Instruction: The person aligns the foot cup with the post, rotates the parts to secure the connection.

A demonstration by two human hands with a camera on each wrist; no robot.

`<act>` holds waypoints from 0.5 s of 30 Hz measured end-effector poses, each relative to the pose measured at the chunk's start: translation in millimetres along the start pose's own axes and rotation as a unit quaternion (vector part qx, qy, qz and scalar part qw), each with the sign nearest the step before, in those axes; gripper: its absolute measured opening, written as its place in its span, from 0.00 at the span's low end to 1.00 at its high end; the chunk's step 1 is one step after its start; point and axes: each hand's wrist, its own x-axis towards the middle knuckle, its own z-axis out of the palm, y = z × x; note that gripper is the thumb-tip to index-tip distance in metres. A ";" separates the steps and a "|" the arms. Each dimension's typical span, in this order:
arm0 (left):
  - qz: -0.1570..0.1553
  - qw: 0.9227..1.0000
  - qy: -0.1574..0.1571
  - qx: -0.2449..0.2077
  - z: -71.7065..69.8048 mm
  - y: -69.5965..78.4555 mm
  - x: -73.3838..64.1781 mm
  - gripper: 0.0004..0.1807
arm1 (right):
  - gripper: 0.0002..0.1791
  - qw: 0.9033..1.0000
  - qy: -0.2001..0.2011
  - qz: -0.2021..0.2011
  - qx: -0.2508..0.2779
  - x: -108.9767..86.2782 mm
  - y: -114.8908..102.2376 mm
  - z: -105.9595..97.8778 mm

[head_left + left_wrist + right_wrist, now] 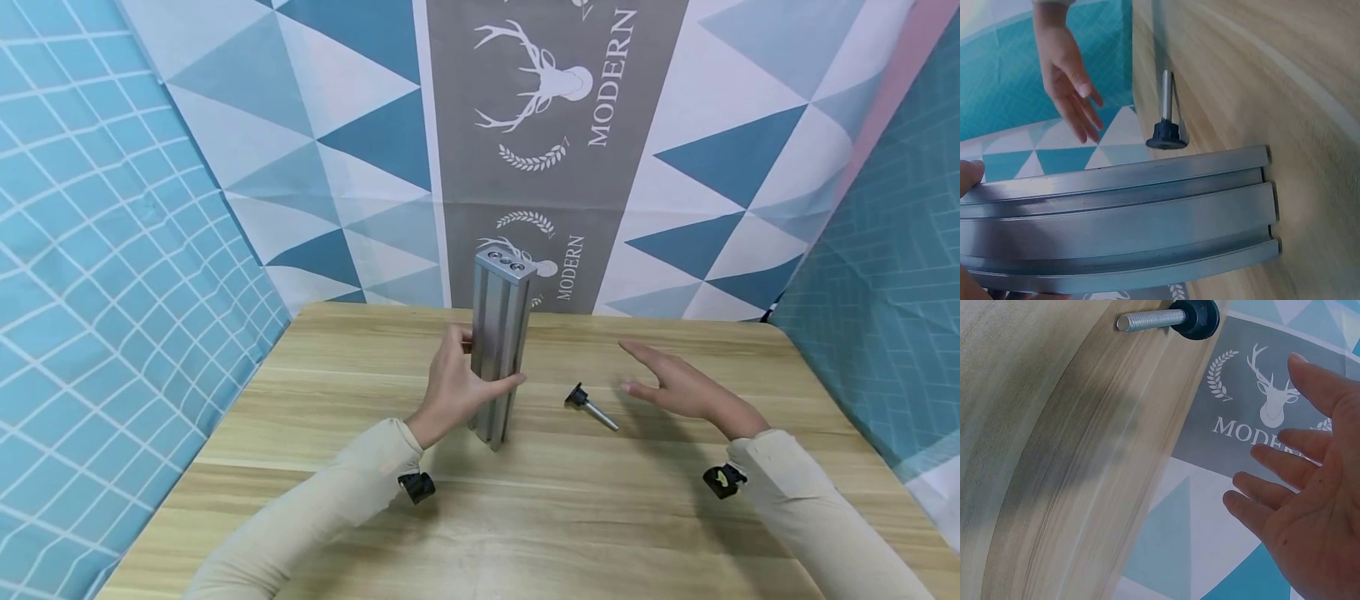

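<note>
Our left hand [454, 379] grips a silver, grooved metal bar [491, 333], long axis upright on the pale wooden table [540, 517]; right of it lies a black-headed metal bolt [592, 408], shank pointing rightward, toward us, near our spread right hand [681, 385].

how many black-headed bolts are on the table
1. The bolt lies on the table, between the bar in the left hand and the right hand. No other shows, though the bar may hide some.
</note>
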 end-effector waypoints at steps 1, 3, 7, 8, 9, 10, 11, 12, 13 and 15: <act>0.004 1.000 -0.003 0.000 0.2 0.2 -0.7 0.41 | 0.43 1.000 0.000 0.000 0.000 -0.2 -0.2 0.0; 0.012 1.000 -0.009 0.001 0.5 0.6 -1.9 0.43 | 0.43 1.000 0.000 0.002 0.000 -0.5 -0.1 0.1; 0.026 0.999 -0.020 0.019 -0.7 1.1 -2.8 0.45 | 0.43 1.000 -0.003 0.003 -0.002 -0.6 0.0 0.0; 0.028 0.999 -0.025 0.023 -1.5 1.2 -2.7 0.45 | 0.43 1.000 -0.003 0.004 -0.002 -0.6 0.2 -0.1; 0.028 0.999 -0.033 0.025 -2.6 1.2 -2.5 0.45 | 0.43 1.000 -0.005 0.003 -0.002 -0.7 0.0 -0.5; 0.024 0.999 -0.042 0.020 -3.7 1.2 -2.2 0.46 | 0.43 1.000 -0.005 0.003 -0.002 -0.7 0.0 -0.8; 0.021 0.998 -0.054 0.010 -5.1 1.0 -1.9 0.46 | 0.43 1.000 -0.006 0.002 -0.002 -0.8 0.0 -1.1; 0.017 0.998 -0.066 -0.001 -6.4 0.8 -1.2 0.46 | 0.42 1.000 -0.006 0.002 -0.002 -0.9 0.1 -1.4; 0.014 0.997 -0.077 -0.015 -7.9 0.2 -0.5 0.47 | 0.42 1.000 -0.007 0.001 -0.001 -1.0 0.0 -1.6; 0.004 0.994 -0.100 -0.041 -10.7 -2.0 1.1 0.49 | 0.41 1.000 -0.007 -0.001 0.002 -1.3 -0.1 -1.9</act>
